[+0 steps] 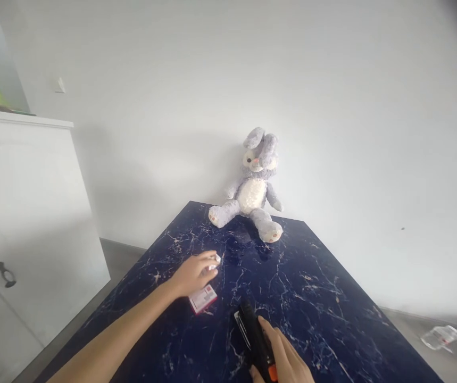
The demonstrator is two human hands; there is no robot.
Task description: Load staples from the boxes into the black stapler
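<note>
My left hand (195, 272) reaches over the dark blue marbled table, its fingers curled round a small white object (217, 259). The fingers cover most of that object, so I cannot tell its kind. Partly beneath the wrist side of this hand lies a small flat box (203, 299), white on top with red edges. Near the front of the table, my right hand (286, 357) grips a black stapler (255, 336) with an orange part at its rear and a shiny metal strip along its left side. The stapler's nose points away from me.
A grey plush rabbit (252, 194) sits at the table's (312, 298) far edge, leaning on the white wall (351, 133). To the left stands a white cabinet (32, 197) with a dark handle. Clear plastic packaging (447, 336) lies on the floor at right.
</note>
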